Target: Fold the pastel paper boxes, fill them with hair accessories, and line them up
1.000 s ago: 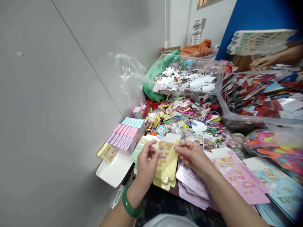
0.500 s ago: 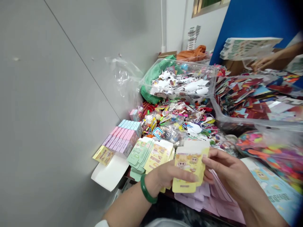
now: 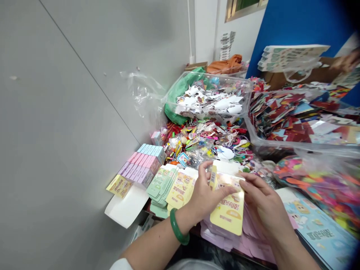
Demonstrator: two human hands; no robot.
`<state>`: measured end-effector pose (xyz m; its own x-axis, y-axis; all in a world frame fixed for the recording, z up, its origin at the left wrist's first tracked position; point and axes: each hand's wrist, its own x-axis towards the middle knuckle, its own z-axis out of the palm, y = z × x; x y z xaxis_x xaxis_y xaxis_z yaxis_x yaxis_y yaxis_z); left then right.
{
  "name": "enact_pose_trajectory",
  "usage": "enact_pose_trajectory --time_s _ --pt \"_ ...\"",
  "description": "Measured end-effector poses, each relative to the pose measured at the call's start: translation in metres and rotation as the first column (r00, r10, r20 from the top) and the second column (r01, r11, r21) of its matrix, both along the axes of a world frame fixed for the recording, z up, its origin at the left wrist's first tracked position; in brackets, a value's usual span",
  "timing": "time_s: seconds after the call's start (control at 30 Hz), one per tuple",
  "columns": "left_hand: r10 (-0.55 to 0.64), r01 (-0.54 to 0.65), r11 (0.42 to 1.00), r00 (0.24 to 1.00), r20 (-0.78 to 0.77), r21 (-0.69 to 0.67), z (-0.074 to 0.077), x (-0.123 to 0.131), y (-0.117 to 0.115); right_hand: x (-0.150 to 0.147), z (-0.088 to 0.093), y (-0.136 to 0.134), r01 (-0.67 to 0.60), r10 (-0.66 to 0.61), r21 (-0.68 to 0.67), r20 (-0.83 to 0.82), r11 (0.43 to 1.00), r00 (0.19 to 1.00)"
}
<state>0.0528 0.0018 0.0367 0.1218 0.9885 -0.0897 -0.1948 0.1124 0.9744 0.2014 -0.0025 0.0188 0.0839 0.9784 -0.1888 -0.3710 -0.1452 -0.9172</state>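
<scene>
A yellow carton [image 3: 227,210] printed with cartoon figures is held up between my two hands, its white top flap standing open. My left hand [image 3: 204,195], with a green bangle on the wrist, grips its left side, thumb across the front. Fingers of my right hand [image 3: 261,198] pinch the upper right edge. Beneath the carton lie flat pink cartons [image 3: 216,236]. Left of my left hand are a stack of flat yellow cartons [image 3: 180,187] and a stack of flat green cartons [image 3: 161,183].
Filled small boxes [image 3: 140,165] stand in rows by the grey wall, beside a yellow box [image 3: 119,185]. Loose trinkets [image 3: 197,140] heap behind my hands. Clear bins [image 3: 250,131] of cutouts stand further back. A co-worker's blurred hand [image 3: 347,62] is at the far right.
The yellow carton has turned, now showing its larger printed face and a side with a barcode. My left hand has shifted its grip upward. The co-worker's hand has moved right and up.
</scene>
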Motion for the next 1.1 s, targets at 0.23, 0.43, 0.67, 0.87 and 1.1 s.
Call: enact_pose_trajectory --time_s 0.23,0.43,0.67,0.87,1.1 --pt "-0.027 0.029 0.997 0.999 -0.033 0.074 0.0 0.001 0.013 0.001 0.0 -0.002 -0.031 0.03 0.016 0.054 0.999 0.998" --pt "-0.088 0.088 0.996 0.993 0.083 -0.002 0.008 -0.003 0.011 0.011 0.002 -0.002 -0.056 -0.019 0.213 0.334 0.976 0.943" --pt "-0.423 0.519 0.814 0.838 0.344 -0.262 -0.001 -0.01 -0.005 0.011 0.02 -0.004 -0.102 -0.031 0.364 0.343 0.926 0.939" --pt "-0.449 0.485 0.837 0.873 0.189 -0.252 0.008 -0.016 -0.005 0.013 0.031 -0.006 -0.219 0.06 0.316 0.446 0.923 0.893" --pt "-0.473 0.502 0.837 0.864 0.171 -0.219 0.013 -0.017 -0.003 0.013 0.04 -0.004 -0.264 0.071 0.335 0.492 0.904 0.868"
